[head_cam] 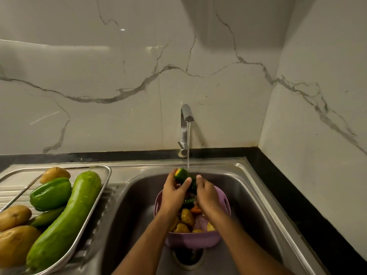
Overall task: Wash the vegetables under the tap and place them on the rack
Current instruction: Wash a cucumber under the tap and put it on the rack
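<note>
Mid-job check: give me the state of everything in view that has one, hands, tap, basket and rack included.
tap: running, stream falling into the sink
cucumber: gripped in both hands beside the stream
left hand: curled round the cucumber
right hand: curled round the cucumber
purple basket: in the sink, vegetables still inside
rack: on the drainboard, loaded
bottle gourd: wet, on the rack
green pepper: on the rack
potatoes: on the rack

Brushed steel sink (pixel 256 187) and shiny chrome tap (pixel 185 124); glossy veined marble wall (pixel 119 76); matt purple plastic colander (pixel 190 240); wet, glossy marrow (pixel 67 221).
</note>
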### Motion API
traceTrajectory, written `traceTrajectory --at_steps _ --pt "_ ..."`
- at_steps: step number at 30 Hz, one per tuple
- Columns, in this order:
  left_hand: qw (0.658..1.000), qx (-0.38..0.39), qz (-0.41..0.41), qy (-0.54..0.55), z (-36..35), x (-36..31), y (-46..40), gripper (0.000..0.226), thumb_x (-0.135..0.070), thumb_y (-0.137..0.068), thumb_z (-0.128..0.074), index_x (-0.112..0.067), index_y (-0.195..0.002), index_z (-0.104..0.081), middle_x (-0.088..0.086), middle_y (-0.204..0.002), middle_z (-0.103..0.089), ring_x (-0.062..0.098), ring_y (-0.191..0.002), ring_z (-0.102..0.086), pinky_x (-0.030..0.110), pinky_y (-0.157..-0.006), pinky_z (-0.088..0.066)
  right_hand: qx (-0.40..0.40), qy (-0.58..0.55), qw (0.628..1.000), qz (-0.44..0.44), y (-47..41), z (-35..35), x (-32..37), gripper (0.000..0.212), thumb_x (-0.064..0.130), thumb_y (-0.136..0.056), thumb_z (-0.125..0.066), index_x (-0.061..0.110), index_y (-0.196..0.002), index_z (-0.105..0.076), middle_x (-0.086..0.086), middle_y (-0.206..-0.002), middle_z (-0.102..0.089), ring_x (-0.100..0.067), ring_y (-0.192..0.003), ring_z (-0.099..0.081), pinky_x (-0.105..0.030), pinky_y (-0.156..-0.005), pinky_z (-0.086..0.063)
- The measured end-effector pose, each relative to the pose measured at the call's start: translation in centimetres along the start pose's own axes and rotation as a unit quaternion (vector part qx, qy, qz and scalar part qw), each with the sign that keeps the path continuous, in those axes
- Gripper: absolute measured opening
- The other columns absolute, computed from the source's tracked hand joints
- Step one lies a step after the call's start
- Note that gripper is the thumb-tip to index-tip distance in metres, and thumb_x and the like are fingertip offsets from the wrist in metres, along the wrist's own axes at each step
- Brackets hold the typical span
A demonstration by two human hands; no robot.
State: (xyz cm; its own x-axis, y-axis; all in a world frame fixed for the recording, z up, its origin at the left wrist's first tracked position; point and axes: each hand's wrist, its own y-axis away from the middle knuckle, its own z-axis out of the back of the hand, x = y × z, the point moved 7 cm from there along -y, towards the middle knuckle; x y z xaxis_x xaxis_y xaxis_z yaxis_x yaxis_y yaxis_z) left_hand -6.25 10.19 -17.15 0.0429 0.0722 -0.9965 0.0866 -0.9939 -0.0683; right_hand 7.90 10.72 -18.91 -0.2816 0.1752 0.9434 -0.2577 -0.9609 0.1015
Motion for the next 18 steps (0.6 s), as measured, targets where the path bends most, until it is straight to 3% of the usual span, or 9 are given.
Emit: traceTrajectory --at_steps 2,5,11,13,15,16,18 --pt "0.999 -0.029 0.025 0.030 0.6 0.5 -0.1 0.038 -0.034 -0.093 -0.073 -0.026 -0.128 -0.061 0.002 -0.117 -0.070 0.018 -0.108 -0.070 0.047 -0.094 -0.060 0.028 0.010 0.998 0.056 0.7 -1.0 0.8 0.030 0.042 -0.111 -0.033 0.027 -0.116 -0.059 0.002 -0.105 -0.069 -0.014 -0.094 -0.067 -0.032 -0.082 -0.058" --pt "0.996 -0.047 0.059 0.044 1.1 1.1 0.0 0.033 -0.039 -0.097 -0.068 -0.023 -0.124 -0.060 0.005 -0.115 -0.069 0.019 -0.106 -0.070 0.045 -0.094 -0.060 0.040 0.062 0.991 0.115 1.4 -1.6 2.0 0.033 0.032 -0.113 -0.034 0.022 -0.132 -0.059 0.002 -0.119 -0.067 -0.011 -0.107 -0.064 -0.014 -0.077 -0.046" --pt "0.987 -0.009 0.087 0.138 -0.3 0.3 0.4 0.025 -0.031 -0.102 -0.061 -0.015 -0.121 -0.062 0.011 -0.111 -0.073 0.024 -0.104 -0.072 0.037 -0.086 -0.062 0.051 0.054 0.988 0.137 1.8 -0.9 2.7 0.034 0.040 -0.112 -0.033 0.025 -0.119 -0.063 0.013 -0.093 -0.064 0.000 -0.086 -0.061 -0.010 -0.067 -0.041" --pt "0.990 0.009 0.075 0.122 -0.5 0.1 0.4 0.026 -0.031 -0.101 -0.062 -0.015 -0.121 -0.063 0.011 -0.112 -0.073 0.024 -0.105 -0.072 0.037 -0.088 -0.062 0.059 0.016 0.995 0.080 1.2 -0.9 2.2 0.036 0.042 -0.113 -0.030 0.025 -0.113 -0.061 0.010 -0.090 -0.063 0.000 -0.084 -0.059 -0.016 -0.070 -0.046" --pt "0.993 0.021 0.060 0.099 -0.6 -0.2 0.5 0.028 -0.032 -0.099 -0.064 -0.014 -0.121 -0.064 0.011 -0.114 -0.073 0.023 -0.107 -0.071 0.042 -0.095 -0.060 0.085 -0.057 0.994 -0.037 0.5 -1.4 0.9 0.043 0.043 -0.111 -0.033 0.016 -0.110 -0.066 0.003 -0.086 -0.067 -0.011 -0.081 -0.063 -0.030 -0.076 -0.054" --pt "0.994 0.025 0.058 0.091 -0.6 -0.2 0.5 0.030 -0.034 -0.098 -0.066 -0.016 -0.122 -0.064 0.010 -0.116 -0.072 0.023 -0.109 -0.071 0.045 -0.097 -0.059 0.114 -0.103 0.983 -0.098 0.6 -1.7 0.0 0.046 0.045 -0.110 -0.036 0.012 -0.105 -0.068 0.000 -0.079 -0.068 -0.015 -0.072 -0.062 -0.032 -0.070 -0.054" --pt "0.994 0.022 0.060 0.092 -0.5 -0.2 0.4 0.032 -0.035 -0.096 -0.067 -0.016 -0.123 -0.064 0.008 -0.116 -0.073 0.023 -0.110 -0.071 0.046 -0.098 -0.058 0.188 -0.168 0.949 -0.190 1.5 -2.7 -0.9 0.055 0.053 -0.106 -0.038 0.009 -0.090 -0.066 -0.003 -0.063 -0.061 -0.014 -0.048 -0.049 -0.024 -0.046 -0.041"
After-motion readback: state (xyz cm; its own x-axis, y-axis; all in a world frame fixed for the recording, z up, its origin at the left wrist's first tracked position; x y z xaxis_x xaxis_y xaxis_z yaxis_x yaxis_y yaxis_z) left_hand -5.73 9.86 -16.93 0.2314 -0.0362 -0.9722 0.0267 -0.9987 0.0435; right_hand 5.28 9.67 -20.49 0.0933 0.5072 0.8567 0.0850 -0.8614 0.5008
